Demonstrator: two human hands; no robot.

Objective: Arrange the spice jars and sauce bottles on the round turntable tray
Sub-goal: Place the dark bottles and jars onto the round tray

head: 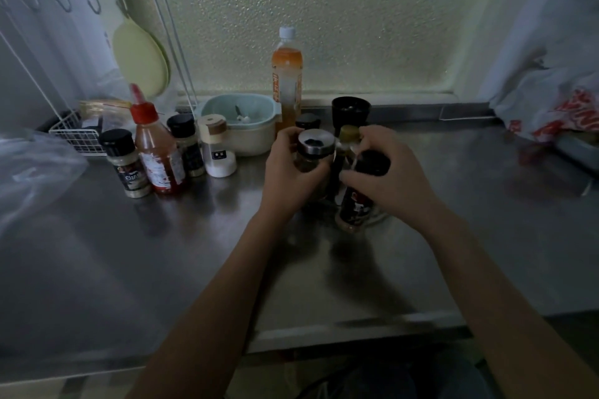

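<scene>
My left hand (291, 168) grips a glass jar with a steel lid (315, 147) at the counter's middle. My right hand (385, 175) holds a black-capped spice jar (359, 194), tilted, its base near a clear round tray (377, 219) that is mostly hidden under the hands. A small bottle with an olive cap (348, 136) stands between the two hands. To the left stand a black-capped spice jar (126, 163), a red sauce bottle (155, 152), another dark-capped jar (188, 146) and a white salt jar (217, 152).
A tall orange bottle (287, 74), a pale blue bowl (246, 116), a black cup (350, 112) and a small black lid (308, 121) sit at the back. A white wire rack (74, 133) is at the left, plastic bags (557, 113) at the right. The steel counter edge (356, 330) runs near me.
</scene>
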